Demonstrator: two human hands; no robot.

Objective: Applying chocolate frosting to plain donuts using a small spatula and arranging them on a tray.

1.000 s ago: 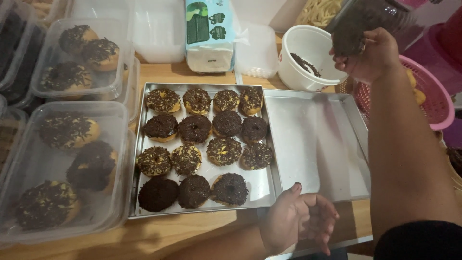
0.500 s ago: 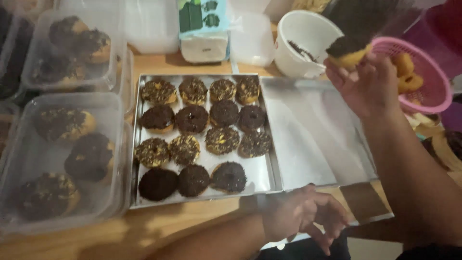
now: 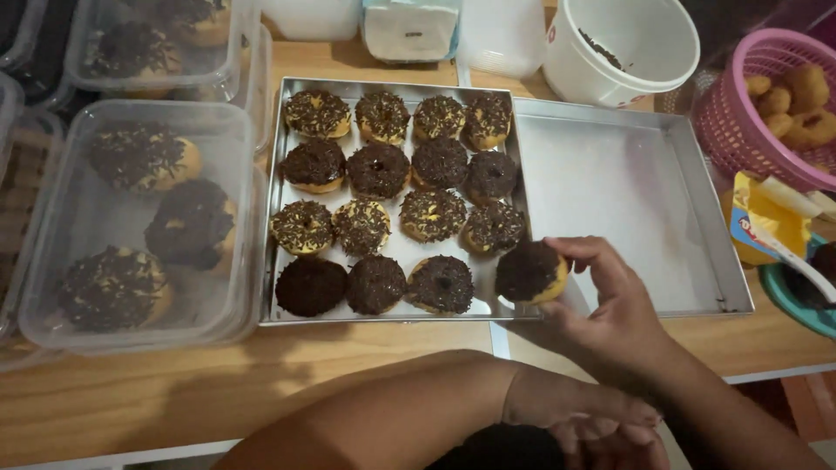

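At the bottom right corner of the rectangular steel tray, your right hand pinches a chocolate-coated ring doughnut, touching the tray's rim. Your left hand rests below; whether it is apart or together, I cannot tell.

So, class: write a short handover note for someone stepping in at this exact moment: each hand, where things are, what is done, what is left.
Right hand: holds a chocolate-coated doughnut at the bottom-right corner of the filled tray.
Left hand: low at the table edge, holding nothing visible.
Done: fifteen coated doughnuts sit in rows on that tray; the bottom row has three.
Left: the fourth spot in the bottom row is open; the second tray is bare; plain doughnuts wait in the pink basket.
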